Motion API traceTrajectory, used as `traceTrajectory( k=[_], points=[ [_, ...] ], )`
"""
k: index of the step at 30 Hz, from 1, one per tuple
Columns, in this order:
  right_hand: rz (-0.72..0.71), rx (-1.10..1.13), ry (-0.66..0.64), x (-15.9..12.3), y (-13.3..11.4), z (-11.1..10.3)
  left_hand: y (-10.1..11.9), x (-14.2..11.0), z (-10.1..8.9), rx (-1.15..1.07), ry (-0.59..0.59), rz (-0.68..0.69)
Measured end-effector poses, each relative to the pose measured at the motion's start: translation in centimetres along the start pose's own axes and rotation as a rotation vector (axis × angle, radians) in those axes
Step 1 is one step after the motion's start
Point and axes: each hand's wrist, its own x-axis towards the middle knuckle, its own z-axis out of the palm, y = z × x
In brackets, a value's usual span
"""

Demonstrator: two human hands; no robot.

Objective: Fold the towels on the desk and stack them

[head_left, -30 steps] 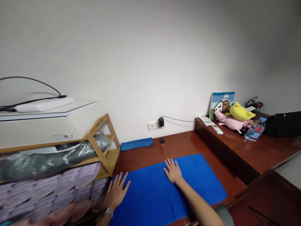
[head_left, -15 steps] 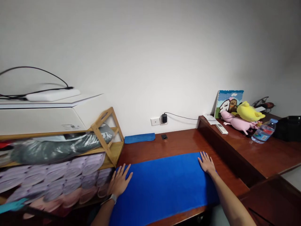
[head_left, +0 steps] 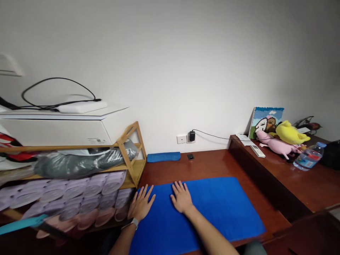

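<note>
A bright blue towel (head_left: pixel 223 205) lies spread flat on the reddish-brown wooden desk (head_left: pixel 202 168). My left hand (head_left: pixel 140 203) rests on its far left corner, fingers apart, with a watch on the wrist. Palm down on the cloth, left of its middle, is my right hand (head_left: pixel 182 198), its fingers stretched out and holding nothing. A second, folded blue cloth (head_left: pixel 163 157) lies against the wall at the back of the desk.
On the left, a wooden rack (head_left: pixel 132 156) holds several lilac and pink slippers (head_left: pixel 77 187) and a plastic-wrapped bundle, with a white box (head_left: pixel 66 131) on top. On the raised right ledge are plush toys (head_left: pixel 276 143), a remote (head_left: pixel 257 151) and a water bottle (head_left: pixel 309 157).
My right hand has moved left across the towel, from its far right corner to near my left hand. My left hand stays at the left corner. The view has shifted slightly left.
</note>
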Motion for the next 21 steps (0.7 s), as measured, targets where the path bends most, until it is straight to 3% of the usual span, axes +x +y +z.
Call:
traceTrajectory(
  k=[2, 4, 6, 11, 14, 17, 21],
  points=[
    [0.008, 0.028, -0.042, 0.6, -0.8, 1.0, -0.1, 0.1, 0.1, -0.005, 0.004, 0.001],
    [0.063, 0.013, -0.041, 0.4, 1.6, 0.5, -0.2, 0.1, 0.3, 0.000, 0.004, 0.004],
    [0.167, -0.040, -0.024, -0.9, 6.5, -1.2, -0.3, 0.2, 0.4, 0.008, 0.010, 0.009],
    [0.532, -0.195, -0.015, -6.9, 22.1, -7.4, -0.6, 0.6, 0.7, 0.028, 0.019, 0.011],
    [0.670, -0.237, -0.025, -10.2, 29.0, -9.8, -0.8, 0.7, 0.9, 0.034, 0.019, 0.002],
    [0.718, -0.249, 0.006, -11.7, 32.3, -10.2, -1.1, 0.9, 1.3, 0.029, 0.009, 0.010],
    [0.718, -0.240, 0.041, -11.8, 33.0, -9.6, -1.7, 1.5, 1.1, 0.052, -0.085, -0.013]
  ],
)
